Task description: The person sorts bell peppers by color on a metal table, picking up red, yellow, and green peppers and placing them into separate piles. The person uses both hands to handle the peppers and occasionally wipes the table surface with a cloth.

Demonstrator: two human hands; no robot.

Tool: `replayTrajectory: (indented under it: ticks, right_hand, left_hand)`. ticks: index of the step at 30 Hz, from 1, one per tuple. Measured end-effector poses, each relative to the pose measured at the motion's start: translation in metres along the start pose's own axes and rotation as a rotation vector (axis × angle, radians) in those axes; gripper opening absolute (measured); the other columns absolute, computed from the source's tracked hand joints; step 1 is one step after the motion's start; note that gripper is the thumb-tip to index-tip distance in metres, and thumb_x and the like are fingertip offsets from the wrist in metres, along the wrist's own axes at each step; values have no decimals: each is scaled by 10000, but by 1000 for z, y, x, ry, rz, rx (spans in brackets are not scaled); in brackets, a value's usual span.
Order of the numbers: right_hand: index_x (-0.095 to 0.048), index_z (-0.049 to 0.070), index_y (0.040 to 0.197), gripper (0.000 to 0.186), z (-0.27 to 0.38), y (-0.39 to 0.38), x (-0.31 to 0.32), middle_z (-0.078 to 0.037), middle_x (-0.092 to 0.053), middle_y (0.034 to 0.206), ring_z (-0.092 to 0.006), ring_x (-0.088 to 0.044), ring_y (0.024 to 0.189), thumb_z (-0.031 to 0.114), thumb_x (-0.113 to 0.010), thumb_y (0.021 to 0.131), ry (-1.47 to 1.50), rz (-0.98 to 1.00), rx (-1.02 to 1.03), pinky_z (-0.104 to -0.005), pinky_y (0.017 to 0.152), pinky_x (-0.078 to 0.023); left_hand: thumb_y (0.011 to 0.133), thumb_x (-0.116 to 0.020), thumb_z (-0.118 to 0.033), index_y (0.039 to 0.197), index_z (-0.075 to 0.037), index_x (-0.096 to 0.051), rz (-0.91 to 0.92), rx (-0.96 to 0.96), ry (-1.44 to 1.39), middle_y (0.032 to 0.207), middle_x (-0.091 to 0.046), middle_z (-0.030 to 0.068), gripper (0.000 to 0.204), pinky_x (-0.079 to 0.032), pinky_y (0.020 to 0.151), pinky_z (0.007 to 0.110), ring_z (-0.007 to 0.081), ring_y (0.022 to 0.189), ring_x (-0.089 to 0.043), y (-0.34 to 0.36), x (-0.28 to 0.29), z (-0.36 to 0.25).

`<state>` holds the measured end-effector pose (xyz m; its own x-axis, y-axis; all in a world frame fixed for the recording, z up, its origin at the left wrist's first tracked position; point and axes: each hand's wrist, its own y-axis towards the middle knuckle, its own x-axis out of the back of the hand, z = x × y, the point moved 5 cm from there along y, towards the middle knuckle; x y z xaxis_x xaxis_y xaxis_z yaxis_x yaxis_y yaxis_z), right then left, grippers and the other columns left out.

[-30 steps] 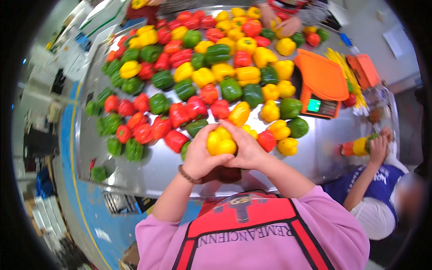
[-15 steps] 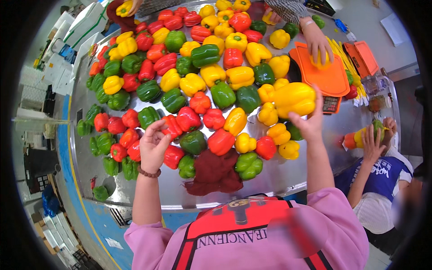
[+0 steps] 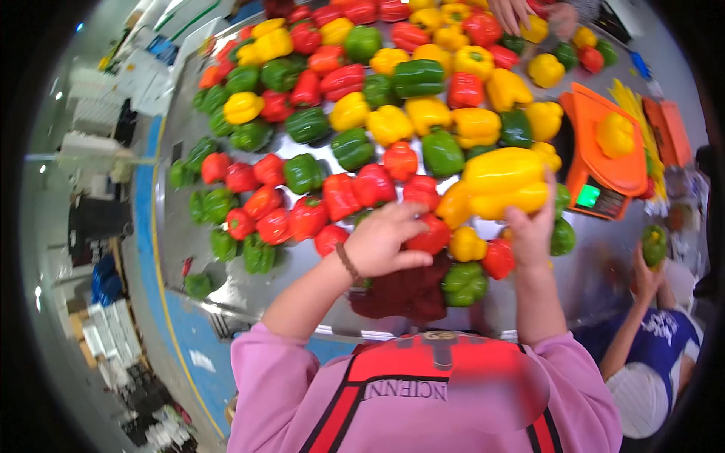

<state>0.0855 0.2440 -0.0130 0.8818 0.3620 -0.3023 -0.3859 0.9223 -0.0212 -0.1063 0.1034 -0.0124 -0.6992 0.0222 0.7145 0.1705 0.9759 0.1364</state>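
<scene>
Head view, from my remote seat: pink sleeves (image 3: 272, 359) fill the bottom of the frame, and just beyond them a dark red cloth (image 3: 400, 298) lies on the metal table (image 3: 585, 272), a green pepper (image 3: 465, 284) at its right edge. Left hand (image 3: 385, 241), at centre, has thumb and fingers spread at a red pepper (image 3: 430, 234); I can't tell whether it bears any weight. Right hand (image 3: 531, 230), right of centre, is closed firmly on the big yellow pepper (image 3: 504, 181). That pepper sits up and left of the palm, its long axis running roughly left to right, so the right hand is clearly nearer to it and to the orange scale (image 3: 585, 117) at upper right, where another yellow pepper (image 3: 617, 136) rests. At far right a co-worker's hand (image 3: 646, 279) holds a green pepper too. Glossy peppers crowd the table's upper half; another person's hand (image 3: 513, 13) reaches in at the top edge. Blue floor (image 3: 181, 332) shows lower left.
</scene>
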Motion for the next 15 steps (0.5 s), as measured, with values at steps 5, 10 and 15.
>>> replayTrajectory:
  ticks: [5,10,15]
  right_hand:
    - [-214,40,1482,1029,-3,4,12,-141,-446,1356,-267,-505,1226,233,-848,694,-82,17,58,-416,1038,-430]
    - [-196,48,1489,1056,-19,-5,8,-149,-441,1362,-279,-498,1239,224,-860,688,-65,65,-64,-420,1035,-432]
    - [-187,45,1489,1115,-26,-14,-2,-159,-438,1373,-283,-503,1236,192,-898,642,29,8,-173,-420,1038,-427]
  left_hand:
    - [741,-739,-154,1006,-34,-640,-517,243,456,1136,-624,160,307,-458,944,421,358,1074,-575,-8,119,117]
    - [775,-730,-306,1291,-66,-524,-57,719,1300,1388,-501,96,605,-311,1116,433,285,1342,-395,-20,178,245]
    - [874,-600,-348,1381,-68,-462,181,1016,1417,1408,-485,87,595,-157,1147,564,250,1412,-289,18,179,279]
